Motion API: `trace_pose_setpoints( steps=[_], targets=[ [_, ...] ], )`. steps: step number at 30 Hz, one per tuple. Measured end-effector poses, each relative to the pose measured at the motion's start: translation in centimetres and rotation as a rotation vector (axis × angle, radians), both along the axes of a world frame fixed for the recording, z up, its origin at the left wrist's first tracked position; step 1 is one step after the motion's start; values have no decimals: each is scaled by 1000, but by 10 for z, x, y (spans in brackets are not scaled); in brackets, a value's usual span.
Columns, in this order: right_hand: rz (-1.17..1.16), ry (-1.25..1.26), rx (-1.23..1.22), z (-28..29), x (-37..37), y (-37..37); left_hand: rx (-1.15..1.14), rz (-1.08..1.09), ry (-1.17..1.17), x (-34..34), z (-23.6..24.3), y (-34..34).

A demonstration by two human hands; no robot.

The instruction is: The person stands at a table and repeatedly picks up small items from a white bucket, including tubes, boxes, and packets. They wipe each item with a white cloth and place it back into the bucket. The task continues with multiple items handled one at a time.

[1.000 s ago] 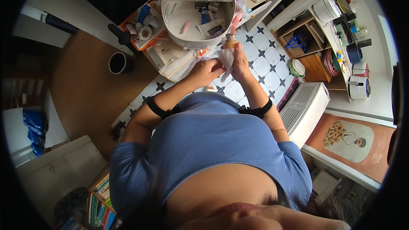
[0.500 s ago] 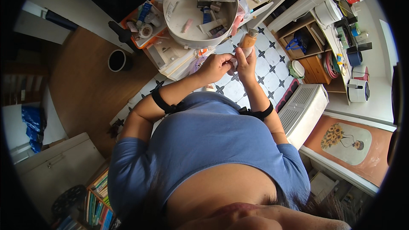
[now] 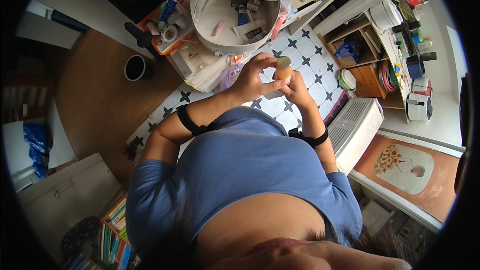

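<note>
Head view shows an open white case (image 3: 234, 49) at twelve o'clock holding small tubes (image 3: 243, 16), and an orange tray (image 3: 166, 50) at eleven with a blue tube (image 3: 167, 13). Toward one, the right hand (image 3: 299, 91) grips an orange bottle (image 3: 283, 73), gold cap (image 3: 284, 62) facing up; the left hand (image 3: 251, 79) curls at it, its grip unclear. Beneath lies patterned tile (image 3: 311, 66), with wood floor (image 3: 102, 102) at nine.
</note>
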State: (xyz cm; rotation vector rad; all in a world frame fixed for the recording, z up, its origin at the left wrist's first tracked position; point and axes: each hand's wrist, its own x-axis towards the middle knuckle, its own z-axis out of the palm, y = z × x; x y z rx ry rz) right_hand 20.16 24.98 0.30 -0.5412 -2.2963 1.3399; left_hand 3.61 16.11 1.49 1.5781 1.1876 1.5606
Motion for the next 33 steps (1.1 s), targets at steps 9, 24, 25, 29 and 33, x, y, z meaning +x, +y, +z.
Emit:
trace_pose_setpoints(
  steps=[9,24,25,29,33],
  targets=[
    [-119,-179,-50,6,1,0,16,20,31,-1,-13,5],
    [97,556,-1072,-15,12,3,-260,-126,-590,-27,-13,14],
    [151,628,-1093,-12,12,6,-303,-156,-652,-32,-13,13],
    [103,781,-1154,3,11,14,-454,-269,-769,-43,-5,6],
    [168,789,-1061,24,12,23,-465,-299,-701,-46,3,4]
  ],
)
